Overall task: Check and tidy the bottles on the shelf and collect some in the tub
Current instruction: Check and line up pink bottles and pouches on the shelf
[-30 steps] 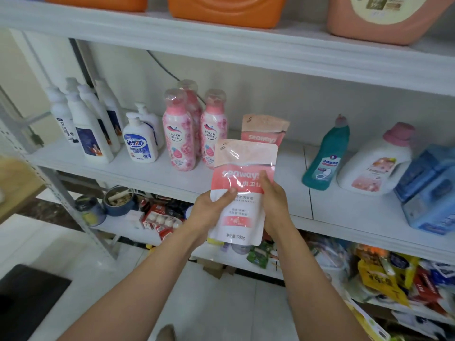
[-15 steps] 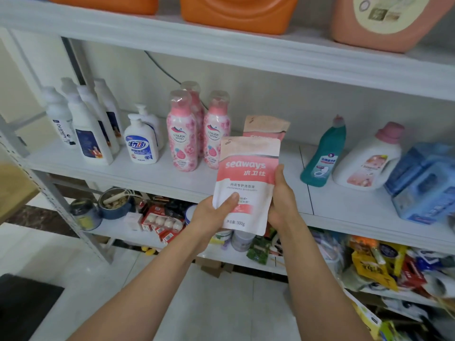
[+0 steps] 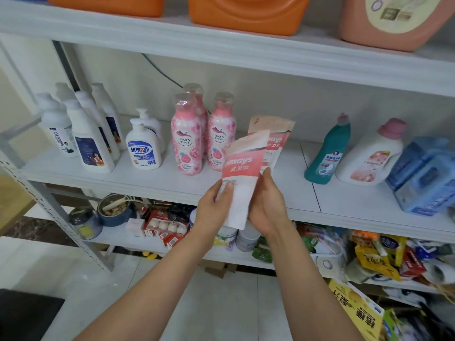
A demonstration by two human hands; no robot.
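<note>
Pouch: a pink-and-white refill pouch (image 3: 240, 178), tilted with its top leaning right, its print smeared by blur.
Where it is: held in the air in front of the shelf (image 3: 357, 205), over the front edge and touching no board, just ahead of the pink bottles (image 3: 187, 143) and the second pouch (image 3: 275, 139) that stands behind it.
Risk, slipping: the film looks slick and the fill soft. Both grips sit on the lower half, so the heavy top could fold over, or the pouch could slide down out of the fingers onto the cluttered lower shelf (image 3: 138, 238).
Risk, knocking: the tilted top corner is near the nearest pink bottle. A wide turn or a hasty push back in could tip that tall, narrow bottle into its neighbours.
Risk, setting down: placed carelessly against the second pouch, both may slump flat, since neither looks stiff.
Left hand (image 3: 214, 205): raised from below, wrist straight, grip closed on the pouch's lower left side, thumb laid across the front and fingers hidden behind.
Right hand (image 3: 267, 205): raised alongside, palm turned inward, grip wrapped round the right edge, thumb tip up by the pink band.
Tub: not in view.
</note>
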